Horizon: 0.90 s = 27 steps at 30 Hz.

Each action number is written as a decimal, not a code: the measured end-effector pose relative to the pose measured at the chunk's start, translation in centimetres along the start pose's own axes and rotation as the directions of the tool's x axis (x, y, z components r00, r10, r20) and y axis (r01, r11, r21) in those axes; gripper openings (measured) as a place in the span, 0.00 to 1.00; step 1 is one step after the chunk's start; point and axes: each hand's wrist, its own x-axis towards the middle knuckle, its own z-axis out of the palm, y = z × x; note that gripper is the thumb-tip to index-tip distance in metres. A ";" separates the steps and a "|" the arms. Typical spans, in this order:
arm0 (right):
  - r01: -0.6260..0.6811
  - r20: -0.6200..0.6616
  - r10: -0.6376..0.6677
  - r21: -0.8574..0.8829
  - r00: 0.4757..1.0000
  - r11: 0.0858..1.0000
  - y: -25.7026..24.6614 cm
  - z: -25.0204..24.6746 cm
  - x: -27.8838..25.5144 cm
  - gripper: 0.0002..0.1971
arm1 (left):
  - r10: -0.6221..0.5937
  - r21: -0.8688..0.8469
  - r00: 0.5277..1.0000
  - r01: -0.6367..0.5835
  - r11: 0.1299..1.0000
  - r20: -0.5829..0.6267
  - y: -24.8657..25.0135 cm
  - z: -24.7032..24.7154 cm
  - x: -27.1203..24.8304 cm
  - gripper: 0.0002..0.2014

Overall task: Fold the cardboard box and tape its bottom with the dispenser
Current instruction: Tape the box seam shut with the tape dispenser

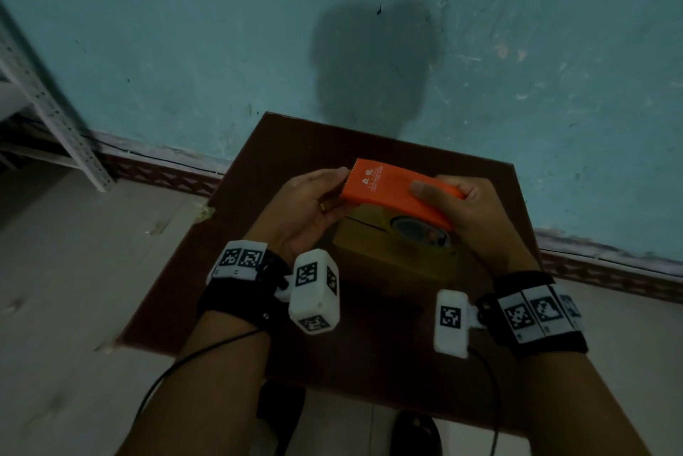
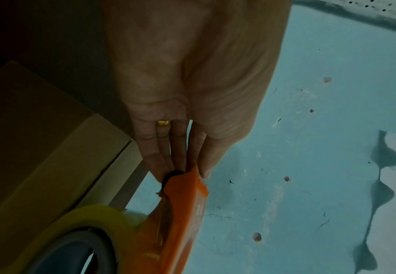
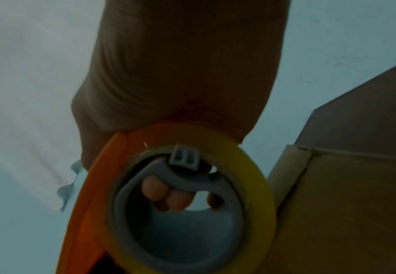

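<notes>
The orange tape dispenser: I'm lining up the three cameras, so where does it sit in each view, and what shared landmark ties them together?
Head: orange tape dispenser centre, held between left hand and right hand, above the cardboard box.
Left wrist: bottom centre, fingertips pinching its end.
Right wrist: lower left, orange edge around the yellow tape roll.
Shared landmark: the cardboard box.

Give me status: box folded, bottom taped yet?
Folded, it seems: the cardboard box stands on the table with flaps closed, seam showing bare. In hand: the right hand grips the orange dispenser above it; the left hand pinches its toothed end. Left: taping, as far as visible.
</notes>
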 end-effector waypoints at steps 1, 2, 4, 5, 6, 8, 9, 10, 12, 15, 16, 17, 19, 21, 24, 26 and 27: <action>0.005 0.000 -0.005 0.000 1.000 1.000 0.0 0.0 -0.1 0.30 | 0.003 -0.006 1.000 -0.003 1.000 0.002 0.0 0.1 0.0 0.10; 0.011 0.005 -0.011 -0.002 1.000 1.000 0.1 -0.1 -0.1 0.30 | 0.008 -0.011 1.000 -0.008 1.000 0.001 0.0 0.1 -0.1 0.10; 0.012 0.011 -0.012 -0.006 1.000 1.000 0.2 0.0 -0.1 0.28 | 0.013 -0.010 1.000 -0.013 1.000 -0.005 0.1 0.2 -0.2 0.10; 0.010 0.009 -0.010 -0.009 1.000 1.000 0.1 0.1 -0.1 0.27 | 0.009 -0.004 1.000 -0.009 1.000 -0.011 0.2 0.2 -0.2 0.10; 0.010 0.003 -0.010 -0.012 1.000 1.000 0.0 0.1 0.0 0.25 | 0.005 0.005 1.000 -0.005 1.000 -0.019 0.3 0.2 -0.3 0.10; 0.010 0.003 -0.010 -0.020 1.000 1.000 -0.1 0.2 -0.1 0.20 | 0.015 0.039 1.000 -0.014 0.999 -0.025 0.5 0.0 -0.4 0.10; 0.010 0.010 -0.010 -0.025 1.000 1.000 -0.2 0.3 -0.1 0.18 | 0.040 0.080 0.999 -0.037 0.996 -0.031 0.6 -0.2 -0.3 0.10; 0.011 0.016 -0.010 -0.027 1.000 1.000 -0.2 0.3 -0.1 0.18 | 0.074 0.134 0.996 -0.068 0.989 -0.039 0.6 -0.3 -0.3 0.10; 0.021 0.021 -0.020 -0.040 1.000 0.999 -0.3 0.4 0.0 0.22 | 0.152 0.245 0.986 -0.132 0.961 -0.064 0.5 -0.4 -0.4 0.12; 0.016 0.026 -0.015 -0.050 1.000 0.999 -0.3 0.5 0.0 0.23 | 0.251 0.394 0.965 -0.201 0.897 -0.080 0.8 -0.5 -0.8 0.11; 0.016 0.031 -0.015 -0.054 0.999 0.998 -0.4 0.6 0.0 0.23 | 0.271 0.429 0.959 -0.213 0.878 -0.078 0.8 -0.6 -0.9 0.11; 0.016 0.033 -0.014 -0.058 0.999 0.998 -0.4 0.7 -0.1 0.24 | 0.287 0.455 0.954 -0.221 0.862 -0.081 0.9 -0.6 -1.1 0.10; 0.011 0.031 -0.009 -0.065 0.999 0.998 -0.6 0.8 0.0 0.22 | 0.331 0.492 0.938 -0.242 0.837 -0.101 0.9 -0.7 -1.2 0.09; 0.018 0.031 -0.016 -0.089 0.999 0.996 -0.6 0.8 0.1 0.22 | 0.380 0.481 0.913 -0.270 0.834 -0.146 1.1 -1.1 -1.1 0.07; 0.025 0.020 -0.024 -0.092 1.000 0.995 -0.5 0.9 0.3 0.23 | 0.317 0.330 0.918 -0.231 0.916 -0.239 1.1 -2.2 -0.8 0.06; 0.017 0.014 -0.016 -0.091 1.000 0.996 -0.5 1.0 0.3 0.21 | 0.277 0.326 0.930 -0.191 0.926 -0.242 0.6 -2.9 -0.6 0.06; 0.015 0.010 -0.014 -0.091 1.000 0.996 -0.5 1.1 0.3 0.18 | 0.275 0.355 0.932 -0.181 0.917 -0.235 0.3 -3.1 -0.5 0.06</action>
